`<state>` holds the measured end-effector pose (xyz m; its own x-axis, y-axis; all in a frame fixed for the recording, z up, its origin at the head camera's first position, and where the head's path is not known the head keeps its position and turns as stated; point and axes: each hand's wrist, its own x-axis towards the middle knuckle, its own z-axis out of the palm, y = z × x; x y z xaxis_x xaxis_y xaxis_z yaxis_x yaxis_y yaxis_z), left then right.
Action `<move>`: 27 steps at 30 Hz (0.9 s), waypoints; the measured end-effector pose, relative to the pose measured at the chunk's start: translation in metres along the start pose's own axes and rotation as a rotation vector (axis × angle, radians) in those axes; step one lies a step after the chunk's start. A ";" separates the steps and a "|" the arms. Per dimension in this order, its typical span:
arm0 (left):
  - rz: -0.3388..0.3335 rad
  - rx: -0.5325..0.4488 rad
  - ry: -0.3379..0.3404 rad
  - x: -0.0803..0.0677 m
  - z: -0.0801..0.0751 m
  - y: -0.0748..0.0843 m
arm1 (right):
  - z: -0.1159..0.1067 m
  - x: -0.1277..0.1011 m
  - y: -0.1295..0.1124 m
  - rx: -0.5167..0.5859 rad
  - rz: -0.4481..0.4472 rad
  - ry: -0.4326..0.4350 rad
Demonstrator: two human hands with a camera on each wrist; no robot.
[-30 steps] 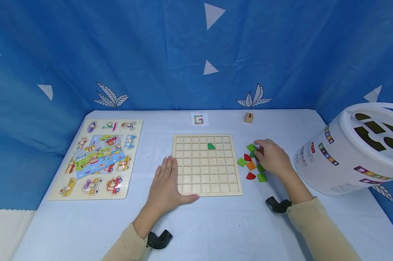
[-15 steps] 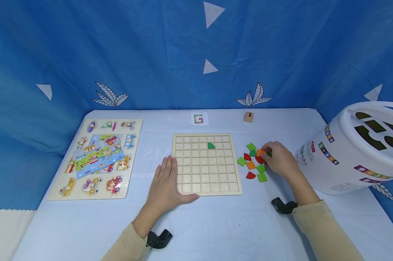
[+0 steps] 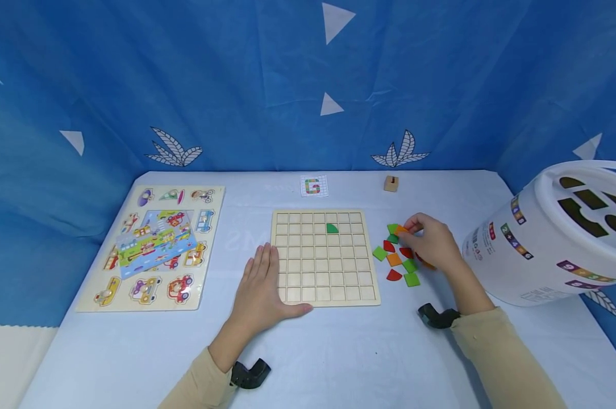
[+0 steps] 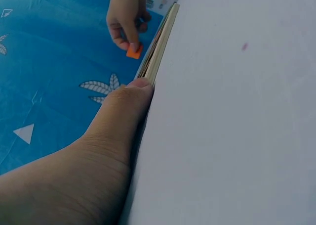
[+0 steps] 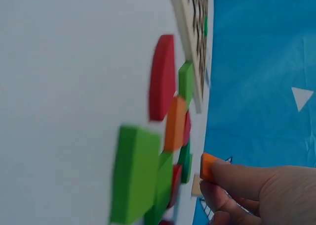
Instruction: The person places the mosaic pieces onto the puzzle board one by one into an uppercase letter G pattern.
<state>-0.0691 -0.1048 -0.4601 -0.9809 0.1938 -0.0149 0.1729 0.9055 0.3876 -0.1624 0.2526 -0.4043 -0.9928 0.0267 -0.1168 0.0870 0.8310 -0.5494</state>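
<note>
Pinched in the grip of the right hand (image 3: 433, 241) was an orange tile (image 3: 402, 229), held between thumb and fingertips just above the loose pile of tiles (image 3: 396, 255) on the bench (image 3: 338, 352). The right wrist view showed the same orange tile (image 5: 207, 166) at the tips of the curled fingers (image 5: 237, 180), with green, red and orange pieces lying flat below it. That pile sat just right of the wooden grid board (image 3: 324, 257), apart from its edge. One dark green quarter-round piece (image 3: 332, 228) already lay in a cell near the board's top row.

The left hand (image 3: 259, 287) rested flat on the bench with straight fingers, its grip wide and holding nothing; the thumb (image 4: 136, 94) pressed against the board's near left corner.

A small pattern card (image 3: 313, 186) with a letter G lay beyond the board, and a little wooden block (image 3: 391, 183) stood to its right. A vehicle peg puzzle (image 3: 152, 247) lay well to the left, and a white shape-sorter bucket (image 3: 558, 233) leaned on its side at the far right. Blue cloth (image 3: 236, 85) with white triangles and leaves hung behind.
</note>
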 end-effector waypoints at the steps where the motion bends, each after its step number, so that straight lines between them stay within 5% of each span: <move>1: 0.000 0.000 0.001 0.000 0.000 0.000 | 0.002 0.001 -0.003 0.012 -0.012 0.004; 15: 0.011 0.007 0.015 0.000 0.000 -0.001 | 0.046 0.020 -0.068 0.118 -0.157 -0.091; 27: 0.005 0.007 0.013 0.000 0.000 0.000 | 0.082 0.027 -0.113 0.077 -0.251 -0.135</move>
<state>-0.0689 -0.1050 -0.4602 -0.9812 0.1932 -0.0009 0.1783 0.9072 0.3810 -0.1919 0.1136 -0.4131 -0.9646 -0.2528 -0.0752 -0.1489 0.7574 -0.6357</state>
